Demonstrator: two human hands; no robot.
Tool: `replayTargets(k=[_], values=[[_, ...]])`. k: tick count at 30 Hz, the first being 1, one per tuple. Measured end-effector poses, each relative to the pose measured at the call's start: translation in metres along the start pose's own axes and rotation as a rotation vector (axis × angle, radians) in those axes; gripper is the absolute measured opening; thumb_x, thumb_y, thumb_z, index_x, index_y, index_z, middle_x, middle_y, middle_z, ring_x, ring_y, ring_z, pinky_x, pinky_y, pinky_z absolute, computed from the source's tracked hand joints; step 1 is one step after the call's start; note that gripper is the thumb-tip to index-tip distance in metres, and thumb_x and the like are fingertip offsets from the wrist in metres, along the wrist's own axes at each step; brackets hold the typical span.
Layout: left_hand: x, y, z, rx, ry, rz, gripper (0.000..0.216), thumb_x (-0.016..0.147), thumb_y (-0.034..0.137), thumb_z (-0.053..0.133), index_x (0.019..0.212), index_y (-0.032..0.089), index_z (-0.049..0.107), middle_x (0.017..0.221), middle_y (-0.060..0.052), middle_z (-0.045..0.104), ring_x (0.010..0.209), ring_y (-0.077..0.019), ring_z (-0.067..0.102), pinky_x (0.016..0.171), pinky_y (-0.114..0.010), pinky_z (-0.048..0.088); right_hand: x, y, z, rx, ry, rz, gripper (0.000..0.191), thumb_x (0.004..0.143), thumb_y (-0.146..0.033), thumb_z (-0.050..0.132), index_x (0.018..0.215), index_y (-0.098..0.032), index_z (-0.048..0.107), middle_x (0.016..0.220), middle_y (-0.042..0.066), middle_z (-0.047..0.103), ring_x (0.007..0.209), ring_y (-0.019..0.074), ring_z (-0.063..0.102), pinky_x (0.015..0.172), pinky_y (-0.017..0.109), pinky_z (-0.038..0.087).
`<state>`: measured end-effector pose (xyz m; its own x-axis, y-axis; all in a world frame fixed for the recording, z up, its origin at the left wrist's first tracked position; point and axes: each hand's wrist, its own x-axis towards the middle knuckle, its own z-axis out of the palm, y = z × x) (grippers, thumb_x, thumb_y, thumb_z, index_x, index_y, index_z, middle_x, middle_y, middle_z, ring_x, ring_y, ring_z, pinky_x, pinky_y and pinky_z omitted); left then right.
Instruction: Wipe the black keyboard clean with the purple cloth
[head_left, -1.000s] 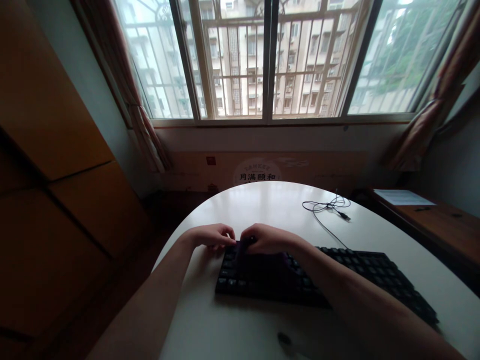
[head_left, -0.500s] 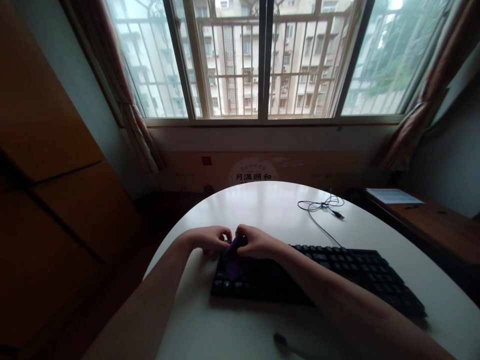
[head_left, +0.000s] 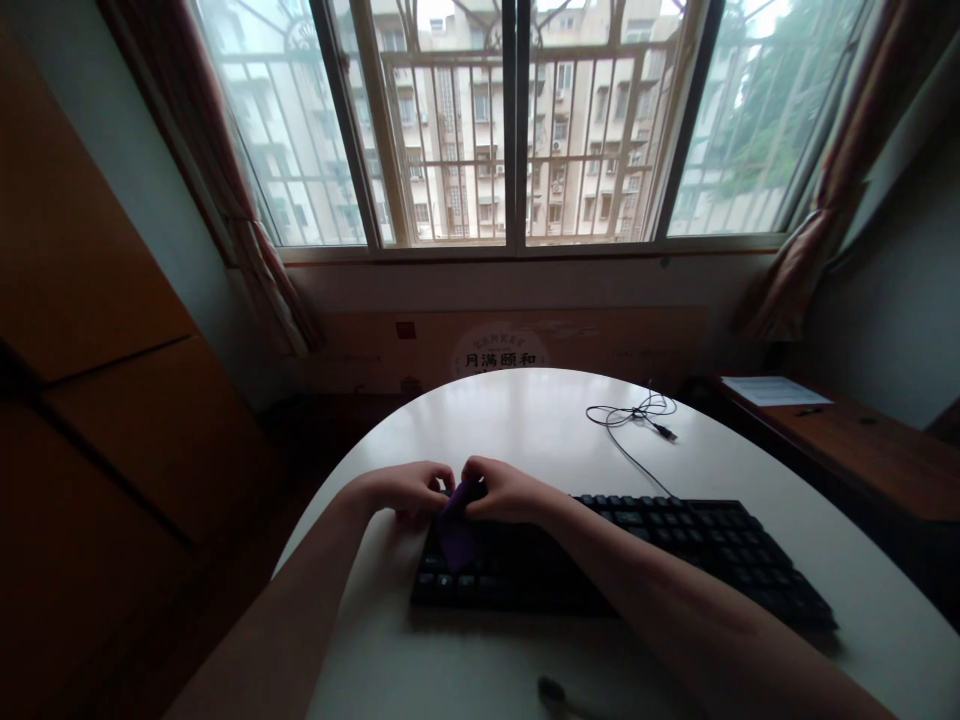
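Head cam: R hand [head_left: 501, 492] pinched purple cloth [head_left: 458, 547], rest of it draped over kbd [head_left: 547, 572] just below; L hand [head_left: 412, 487] curled close beside, couldn't tell if gripping; cable [head_left: 630, 457] lay beyond R hand.

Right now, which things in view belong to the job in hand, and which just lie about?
In use:
purple cloth, in the right grip
black keyboard under it

Lying about:
coiled cable, though it runs to the keyboard
dark-tipped thing at the picture's bottom, too dim to identify
white sheet on the brown desk
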<state>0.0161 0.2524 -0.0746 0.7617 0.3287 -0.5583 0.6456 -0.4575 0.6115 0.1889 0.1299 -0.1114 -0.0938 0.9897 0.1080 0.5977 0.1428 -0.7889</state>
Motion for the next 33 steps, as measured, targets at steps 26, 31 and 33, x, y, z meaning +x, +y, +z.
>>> replayTargets(k=[26,31,33], values=[[-0.001,-0.0017,-0.0007,-0.01,0.017,0.007,0.049,0.069,0.052,0.066,0.102,0.019,0.051,0.07,0.003,0.058,0.045,-0.0113,0.053,0.039,-0.02,0.038,0.0039,0.0012,0.0019,0.026,0.012,0.005,0.032,0.066,-0.025,0.069,0.095,-0.019,0.06,0.082,-0.001,0.061,0.074,0.0147,0.055,0.064,0.023,0.041],[-0.0032,0.0009,-0.0003,-0.014,0.028,0.007,0.049,0.068,0.052,0.067,0.101,0.018,0.053,0.069,0.002,0.06,0.046,-0.012,0.055,0.039,-0.019,0.037,0.0031,-0.0022,-0.0018,0.069,-0.038,0.023,0.035,0.064,-0.022,0.07,0.097,-0.018,0.061,0.083,-0.001,0.063,0.076,0.0155,0.057,0.062,0.022,0.041],[-0.0032,0.001,0.0,-0.015,0.034,0.009,0.049,0.068,0.052,0.067,0.101,0.018,0.053,0.067,0.003,0.059,0.045,-0.012,0.054,0.039,-0.019,0.037,0.0042,-0.0017,0.0019,0.044,-0.007,0.026,0.031,0.065,-0.023,0.069,0.095,-0.018,0.061,0.081,-0.001,0.062,0.074,0.0151,0.056,0.061,0.022,0.04]])
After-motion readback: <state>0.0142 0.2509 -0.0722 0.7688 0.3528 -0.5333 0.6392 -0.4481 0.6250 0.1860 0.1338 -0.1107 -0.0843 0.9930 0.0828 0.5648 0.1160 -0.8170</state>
